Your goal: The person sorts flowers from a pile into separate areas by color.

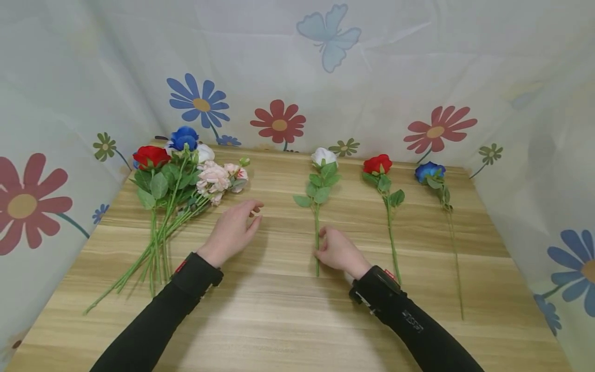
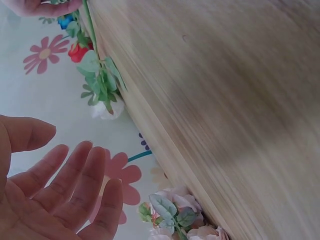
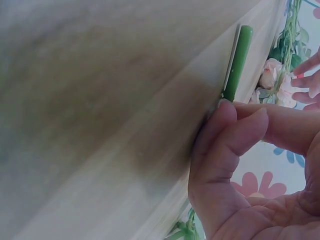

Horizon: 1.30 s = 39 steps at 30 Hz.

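A white rose (image 1: 324,156) with green leaves lies on the table, its stem pointing toward me. My right hand (image 1: 340,251) pinches the lower part of that stem (image 3: 240,62) between thumb and fingers; the cut end sticks out past them in the right wrist view. My left hand (image 1: 232,230) hovers over the table with relaxed, slightly bent fingers and holds nothing. It is nearest to the pink flowers (image 1: 215,177) in the bunch at the left. In the left wrist view, the left palm (image 2: 60,200) shows bare.
At the left lies a bunch with a red rose (image 1: 151,156), a blue rose (image 1: 184,138) and crossing stems (image 1: 153,248). To the right lie a single red rose (image 1: 378,164) and a single blue rose (image 1: 429,171). A flower-printed cloth (image 1: 390,62) surrounds the wooden table (image 1: 279,320).
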Each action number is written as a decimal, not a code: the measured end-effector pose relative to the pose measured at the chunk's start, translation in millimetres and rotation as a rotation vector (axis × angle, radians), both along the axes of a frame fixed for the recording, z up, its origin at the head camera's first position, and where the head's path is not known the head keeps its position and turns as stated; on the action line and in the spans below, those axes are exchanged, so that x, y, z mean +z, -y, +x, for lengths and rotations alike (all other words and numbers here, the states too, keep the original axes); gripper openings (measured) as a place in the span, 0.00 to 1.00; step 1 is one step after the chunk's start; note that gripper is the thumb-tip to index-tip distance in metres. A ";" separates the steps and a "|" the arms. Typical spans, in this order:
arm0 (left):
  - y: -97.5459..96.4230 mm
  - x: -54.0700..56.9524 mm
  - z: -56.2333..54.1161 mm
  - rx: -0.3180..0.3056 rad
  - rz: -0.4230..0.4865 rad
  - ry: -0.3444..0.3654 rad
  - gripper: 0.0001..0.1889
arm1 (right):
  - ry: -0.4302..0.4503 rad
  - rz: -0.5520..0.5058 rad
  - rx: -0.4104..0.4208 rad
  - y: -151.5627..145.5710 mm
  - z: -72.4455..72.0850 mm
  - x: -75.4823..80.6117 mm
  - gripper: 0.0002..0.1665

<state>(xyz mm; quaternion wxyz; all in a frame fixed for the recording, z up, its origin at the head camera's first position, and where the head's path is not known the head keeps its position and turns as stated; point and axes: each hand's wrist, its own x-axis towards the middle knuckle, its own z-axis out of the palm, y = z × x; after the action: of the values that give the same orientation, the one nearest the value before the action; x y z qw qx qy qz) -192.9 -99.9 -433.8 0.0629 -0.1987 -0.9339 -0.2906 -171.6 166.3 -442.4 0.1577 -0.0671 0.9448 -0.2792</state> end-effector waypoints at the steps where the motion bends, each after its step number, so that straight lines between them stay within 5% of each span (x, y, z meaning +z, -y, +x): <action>1: 0.2 0.3 0.3 0.000 0.000 0.002 0.16 | 0.000 -0.001 -0.001 0.2 -0.1 0.4 0.28; 20: 9.1 10.0 9.3 -0.022 -0.049 -0.011 0.16 | -0.057 -0.096 0.020 -6.3 9.1 8.7 0.28; 28: 24.8 15.8 18.2 -0.026 -0.133 -0.007 0.15 | -0.106 -0.476 -0.026 -12.6 19.8 16.8 0.24; 39: 49.6 18.7 25.1 0.038 -0.181 -0.052 0.17 | 0.124 -0.881 -0.185 -13.0 26.3 29.1 0.24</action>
<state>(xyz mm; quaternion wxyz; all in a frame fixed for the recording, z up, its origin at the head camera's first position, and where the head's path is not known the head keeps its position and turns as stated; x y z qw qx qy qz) -167.8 -149.5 -415.1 0.0745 -0.1933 -0.9580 -0.1984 -145.3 179.3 -413.3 0.1447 -0.0261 0.7266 -0.6711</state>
